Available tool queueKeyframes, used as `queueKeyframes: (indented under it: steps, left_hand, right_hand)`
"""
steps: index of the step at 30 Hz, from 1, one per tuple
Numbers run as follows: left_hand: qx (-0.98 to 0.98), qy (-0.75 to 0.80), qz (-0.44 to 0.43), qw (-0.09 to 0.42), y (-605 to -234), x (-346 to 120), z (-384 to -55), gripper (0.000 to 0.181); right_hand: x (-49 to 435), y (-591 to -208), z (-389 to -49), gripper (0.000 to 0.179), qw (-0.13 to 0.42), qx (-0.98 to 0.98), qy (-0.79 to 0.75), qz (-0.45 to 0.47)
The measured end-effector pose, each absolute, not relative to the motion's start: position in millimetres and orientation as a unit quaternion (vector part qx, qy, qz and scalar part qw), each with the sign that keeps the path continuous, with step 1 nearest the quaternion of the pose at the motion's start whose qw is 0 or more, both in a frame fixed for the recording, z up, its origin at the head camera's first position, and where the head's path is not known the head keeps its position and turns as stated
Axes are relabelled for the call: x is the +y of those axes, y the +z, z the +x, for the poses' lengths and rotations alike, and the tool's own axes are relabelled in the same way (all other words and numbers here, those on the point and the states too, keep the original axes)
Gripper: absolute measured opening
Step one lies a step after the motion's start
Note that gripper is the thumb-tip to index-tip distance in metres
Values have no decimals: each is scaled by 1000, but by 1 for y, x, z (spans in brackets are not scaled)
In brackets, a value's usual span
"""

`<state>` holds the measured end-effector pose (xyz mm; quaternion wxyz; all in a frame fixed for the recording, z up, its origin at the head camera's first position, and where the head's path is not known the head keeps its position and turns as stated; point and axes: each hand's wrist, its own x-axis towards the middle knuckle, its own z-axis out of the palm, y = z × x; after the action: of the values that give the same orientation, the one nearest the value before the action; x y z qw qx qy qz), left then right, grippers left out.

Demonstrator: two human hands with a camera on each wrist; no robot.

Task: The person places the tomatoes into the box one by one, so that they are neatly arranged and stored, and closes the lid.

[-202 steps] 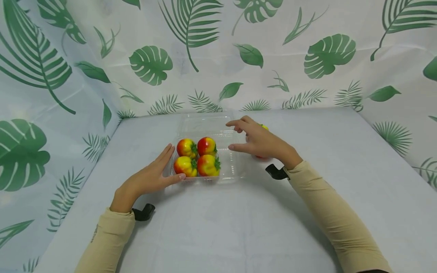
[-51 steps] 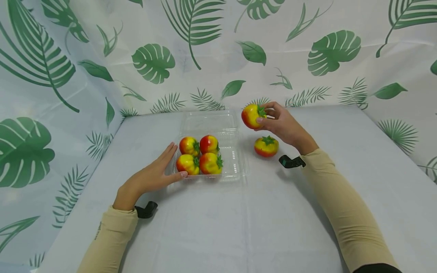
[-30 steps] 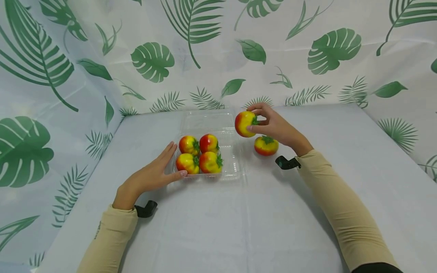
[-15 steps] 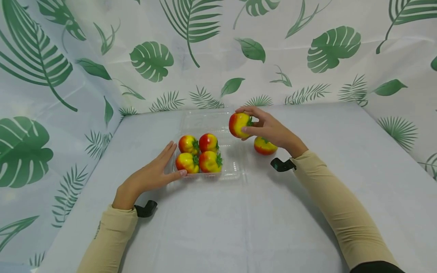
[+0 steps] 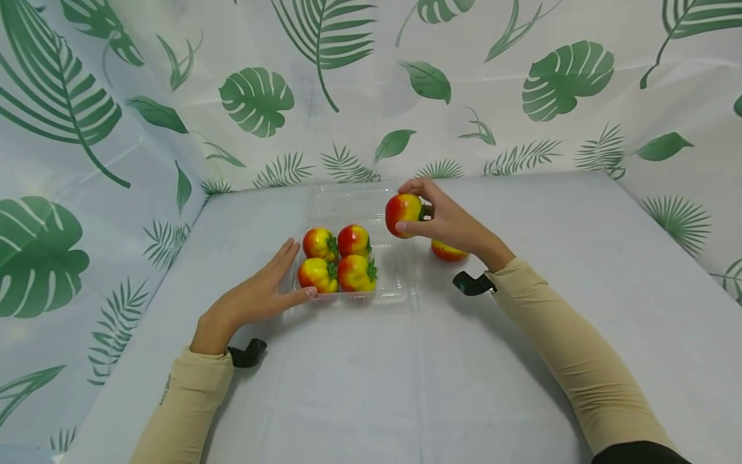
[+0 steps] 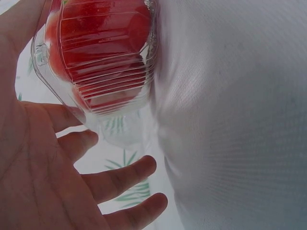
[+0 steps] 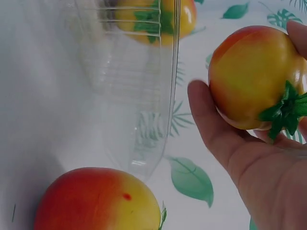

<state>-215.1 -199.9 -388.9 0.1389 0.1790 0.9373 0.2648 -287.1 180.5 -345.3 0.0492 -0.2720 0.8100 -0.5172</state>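
In the head view my right hand (image 5: pixel 443 219) holds a red-and-yellow persimmon (image 5: pixel 402 215) with a green leafy top, raised above the right part of a clear plastic clamshell box (image 5: pixel 394 274). Thumb and fingers wrap round it, as the right wrist view also shows for this persimmon (image 7: pixel 254 79). Several like persimmons (image 5: pixel 356 274) fill the left part of the box. My left hand (image 5: pixel 255 303) rests against the box's left side, fingers straight, thumb at the front edge. In the left wrist view its fingers (image 6: pixel 120 182) lie spread beside the box wall (image 6: pixel 100 72).
Another persimmon (image 5: pixel 447 251) stands on the white-covered table (image 5: pixel 359 386) right of the box, partly hidden by my right hand. The box's lid (image 5: pixel 348 203) lies folded back behind it. Leaf-printed cloth (image 5: pixel 348 96) hangs at the back and sides.
Over the last seconds my right hand has picked up a persimmon and brought it left and slightly down, over the box. My left hand stays at the box's left side.
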Motion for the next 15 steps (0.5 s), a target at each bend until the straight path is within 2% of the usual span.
queueKeyframes:
  steps: [15]
  left_hand:
    - [937,267,181,138,-390,-200,-216,113]
  right_hand:
    - [176,-348,-287,65,47,805,-503,-309]
